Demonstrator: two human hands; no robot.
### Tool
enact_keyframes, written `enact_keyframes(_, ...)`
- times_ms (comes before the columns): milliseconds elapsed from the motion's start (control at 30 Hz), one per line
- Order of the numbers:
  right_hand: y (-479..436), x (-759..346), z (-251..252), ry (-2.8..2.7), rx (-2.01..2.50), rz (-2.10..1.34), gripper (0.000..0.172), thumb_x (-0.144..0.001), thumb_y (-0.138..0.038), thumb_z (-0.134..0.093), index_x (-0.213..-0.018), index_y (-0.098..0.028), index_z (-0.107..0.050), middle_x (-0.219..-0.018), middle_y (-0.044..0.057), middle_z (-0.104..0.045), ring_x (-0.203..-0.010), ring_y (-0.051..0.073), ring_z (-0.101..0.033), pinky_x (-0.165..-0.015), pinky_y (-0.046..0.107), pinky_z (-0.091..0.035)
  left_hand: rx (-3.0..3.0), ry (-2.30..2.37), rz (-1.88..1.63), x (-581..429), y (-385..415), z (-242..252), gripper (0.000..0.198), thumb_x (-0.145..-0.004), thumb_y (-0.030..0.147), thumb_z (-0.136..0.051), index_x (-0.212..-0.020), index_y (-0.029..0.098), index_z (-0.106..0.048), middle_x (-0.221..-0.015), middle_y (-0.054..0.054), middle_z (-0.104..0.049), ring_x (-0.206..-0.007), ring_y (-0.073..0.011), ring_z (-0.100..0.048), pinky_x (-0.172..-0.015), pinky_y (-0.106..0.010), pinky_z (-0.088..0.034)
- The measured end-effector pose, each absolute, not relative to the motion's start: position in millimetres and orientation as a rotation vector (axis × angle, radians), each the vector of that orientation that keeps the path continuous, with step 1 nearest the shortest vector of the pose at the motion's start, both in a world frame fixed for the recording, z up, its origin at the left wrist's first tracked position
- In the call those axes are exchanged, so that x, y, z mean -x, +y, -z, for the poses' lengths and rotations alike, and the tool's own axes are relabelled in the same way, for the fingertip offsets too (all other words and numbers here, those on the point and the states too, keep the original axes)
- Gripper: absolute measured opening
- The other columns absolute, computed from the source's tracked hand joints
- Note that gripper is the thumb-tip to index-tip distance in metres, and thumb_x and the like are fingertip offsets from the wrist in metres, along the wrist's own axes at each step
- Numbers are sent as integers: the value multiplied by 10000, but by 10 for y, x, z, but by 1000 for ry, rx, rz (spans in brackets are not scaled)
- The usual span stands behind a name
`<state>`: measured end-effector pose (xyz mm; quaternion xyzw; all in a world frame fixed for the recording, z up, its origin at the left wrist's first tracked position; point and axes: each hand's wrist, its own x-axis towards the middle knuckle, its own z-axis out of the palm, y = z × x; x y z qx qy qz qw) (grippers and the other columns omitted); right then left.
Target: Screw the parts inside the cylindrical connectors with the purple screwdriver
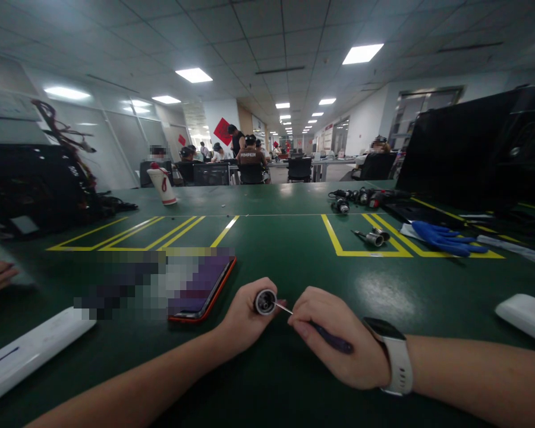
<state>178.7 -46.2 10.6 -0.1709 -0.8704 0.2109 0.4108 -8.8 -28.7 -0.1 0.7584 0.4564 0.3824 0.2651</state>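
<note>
**Tool tip at the mouth of the cylinder**

Nearest the viewer, two bare forearms come in over the dark green bench, the right one wearing a white wristwatch. The left hand is clenched around a short round metal cylinder. Its fingers wrap the body so that only the dark open end shows, turned up and toward the right hand.

That hand, just right of the cylinder, pinches a thin tool with a dark purple handle and a fine metal shaft. The tool's long axis runs from lower right up to the left, and its tip meets the cylinder's open end. Whether it goes inside I cannot tell. The two hands are almost touching.

Just left of the cylinder lies a black phone with an orange-red edge. Well beyond the cylinder, to the right, lies a blue glove.
</note>
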Motion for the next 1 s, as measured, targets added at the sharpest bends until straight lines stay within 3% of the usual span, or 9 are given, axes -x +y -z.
enact_keyframes(1000, -458, -1864, -152, -2206, 263, -372, 119, -807, -108, -416, -848, -171, -508, -717, 55, -568, -681, 164, -516, -627, 302, -413, -2076, 1191, -1029, 89, -293, -10, 196, -736, 271, -588, -626, 176, -457, -594, 47, -452, -527, -93, -420, -496, -210, -346)
